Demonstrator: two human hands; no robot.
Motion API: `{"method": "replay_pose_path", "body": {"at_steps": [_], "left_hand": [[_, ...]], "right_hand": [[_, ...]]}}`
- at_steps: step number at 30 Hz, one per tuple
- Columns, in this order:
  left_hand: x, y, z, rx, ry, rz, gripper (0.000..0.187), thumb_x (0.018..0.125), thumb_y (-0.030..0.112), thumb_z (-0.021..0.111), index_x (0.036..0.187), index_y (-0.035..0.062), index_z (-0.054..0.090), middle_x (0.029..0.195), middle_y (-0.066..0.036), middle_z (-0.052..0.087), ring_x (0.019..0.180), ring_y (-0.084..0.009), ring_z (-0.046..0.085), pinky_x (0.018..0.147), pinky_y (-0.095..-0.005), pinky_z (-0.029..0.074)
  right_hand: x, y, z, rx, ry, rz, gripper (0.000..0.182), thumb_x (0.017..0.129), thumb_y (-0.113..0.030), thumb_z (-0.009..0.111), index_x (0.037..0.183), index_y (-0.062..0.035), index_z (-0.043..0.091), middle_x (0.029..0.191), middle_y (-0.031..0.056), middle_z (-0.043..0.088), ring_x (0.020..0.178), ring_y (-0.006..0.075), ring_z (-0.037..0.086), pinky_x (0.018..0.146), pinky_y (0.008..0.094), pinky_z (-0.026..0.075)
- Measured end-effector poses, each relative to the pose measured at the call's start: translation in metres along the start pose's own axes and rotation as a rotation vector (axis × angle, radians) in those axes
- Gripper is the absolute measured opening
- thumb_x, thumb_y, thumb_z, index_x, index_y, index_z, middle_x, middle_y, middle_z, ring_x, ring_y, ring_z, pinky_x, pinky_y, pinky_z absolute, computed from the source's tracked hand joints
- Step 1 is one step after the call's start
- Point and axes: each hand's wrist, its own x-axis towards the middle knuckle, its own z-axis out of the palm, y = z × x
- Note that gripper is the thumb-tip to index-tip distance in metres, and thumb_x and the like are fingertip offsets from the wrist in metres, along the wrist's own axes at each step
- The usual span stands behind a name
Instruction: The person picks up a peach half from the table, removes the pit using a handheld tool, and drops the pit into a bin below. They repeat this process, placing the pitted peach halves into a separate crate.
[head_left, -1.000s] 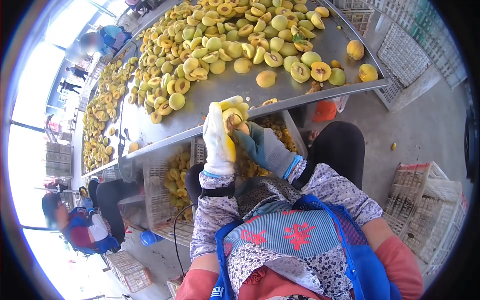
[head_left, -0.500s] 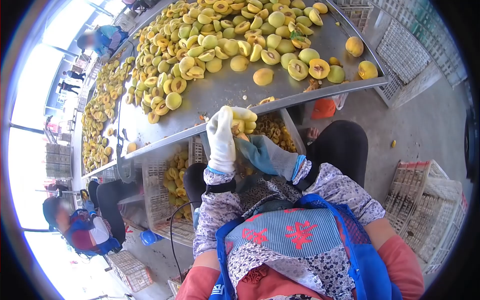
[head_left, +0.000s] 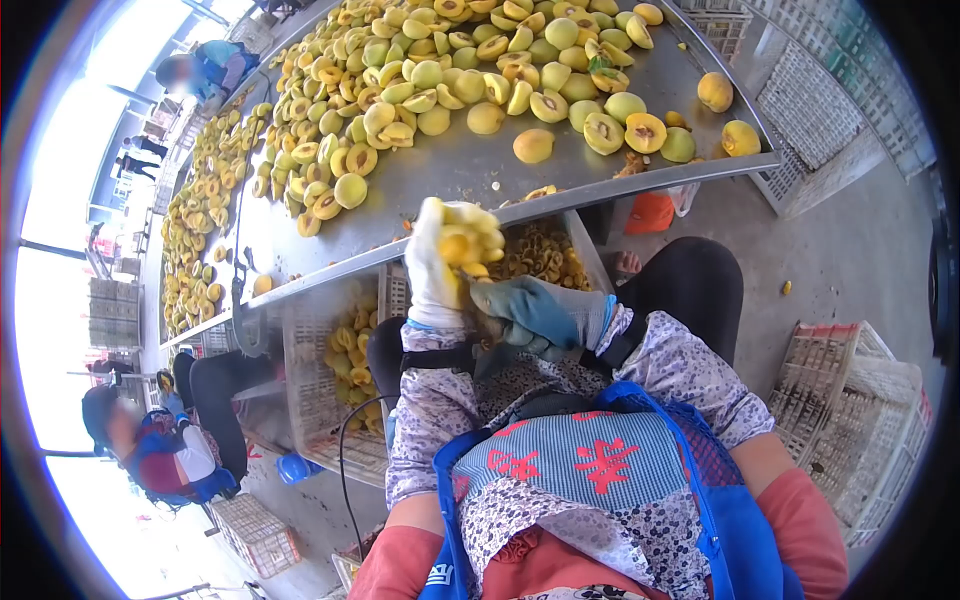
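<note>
My left hand (head_left: 436, 262), in a white glove with yellowed fingertips, is wrapped round a yellow fruit piece (head_left: 455, 246) near the front edge of the metal table. Just below and to the right, my right hand (head_left: 530, 312) wears a blue-green and grey glove. Its fingers are curled together close to the left palm; what they grip is too small and blurred to name. Beyond both hands, many halved yellow-green fruits (head_left: 425, 75) are heaped on the table (head_left: 420, 185). Dark cut pieces (head_left: 540, 255) fill a bin under the table edge.
A crate of yellow fruit halves (head_left: 350, 360) stands below the table at left. Stacked empty crates (head_left: 850, 410) are on the floor at right. A co-worker (head_left: 165, 450) sits at lower left, another (head_left: 205, 75) at upper left. An orange bag (head_left: 648, 213) hangs under the table.
My left hand has tilted, its fingers turning more toward the camera. My right hand has moved slightly down and back from the fruit. The view has shifted a little.
</note>
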Motion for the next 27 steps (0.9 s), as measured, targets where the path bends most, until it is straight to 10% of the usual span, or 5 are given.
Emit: {"method": "replay_pose_path", "body": {"at_steps": [3, 9, 19, 23, 27], "left_hand": [[-0.009, 0.024, -0.045, -0.12, 0.332, 0.078, 0.044, 0.098, 0.045, 0.053, 0.108, 0.0043, 0.065, 0.098, -0.012, 0.07, 0.078, -0.0225, 0.065, 0.065, -0.0346, 0.054], [-0.042, 0.093, -0.141, 1.685, 0.896, 0.307, 0.047, 0.088, 0.04, 0.069, 0.11, -0.0011, 0.069, 0.102, -0.019, 0.071, 0.095, -0.0293, 0.067, 0.089, -0.0384, 0.05], [0.114, -0.022, 0.084, 1.491, -0.204, 0.294, 0.055, 0.084, 0.035, 0.067, 0.133, 0.0123, 0.058, 0.136, -0.017, 0.058, 0.127, -0.0328, 0.054, 0.108, -0.0388, 0.041], [0.121, -0.021, 0.073, 1.507, -0.175, 0.296, 0.048, 0.081, 0.027, 0.068, 0.127, 0.0113, 0.062, 0.134, -0.016, 0.059, 0.124, -0.0292, 0.058, 0.105, -0.0387, 0.045], [0.079, 0.014, 0.033, 0.406, -0.108, 0.095, 0.045, 0.084, 0.014, 0.072, 0.125, 0.0006, 0.061, 0.123, -0.015, 0.066, 0.104, -0.0224, 0.067, 0.092, -0.0352, 0.053]], "right_hand": [[0.035, 0.04, -0.008, -0.521, 0.215, -0.095, 0.048, 0.1, -0.045, 0.049, 0.11, -0.001, 0.066, 0.094, 0.0166, 0.069, 0.08, 0.0287, 0.068, 0.076, 0.0388, 0.054], [0.018, 0.026, 0.004, -0.815, 0.634, -0.183, 0.036, 0.097, -0.036, 0.058, 0.11, -0.0041, 0.068, 0.104, 0.0216, 0.07, 0.1, 0.0388, 0.066, 0.089, 0.0453, 0.051], [0.01, 0.031, -0.018, -0.988, 0.656, -0.134, 0.038, 0.098, -0.039, 0.052, 0.102, -0.0052, 0.067, 0.092, 0.0197, 0.071, 0.09, 0.0382, 0.069, 0.081, 0.0487, 0.053], [-0.003, 0.015, -0.02, -0.953, 0.669, -0.095, 0.039, 0.099, -0.039, 0.049, 0.101, -0.0048, 0.067, 0.09, 0.0215, 0.07, 0.09, 0.0391, 0.069, 0.079, 0.0487, 0.053], [-0.004, 0.012, -0.022, -0.93, 0.73, -0.168, 0.043, 0.1, -0.043, 0.047, 0.101, -0.0043, 0.066, 0.09, 0.0232, 0.069, 0.087, 0.0408, 0.068, 0.078, 0.0492, 0.053]]}}
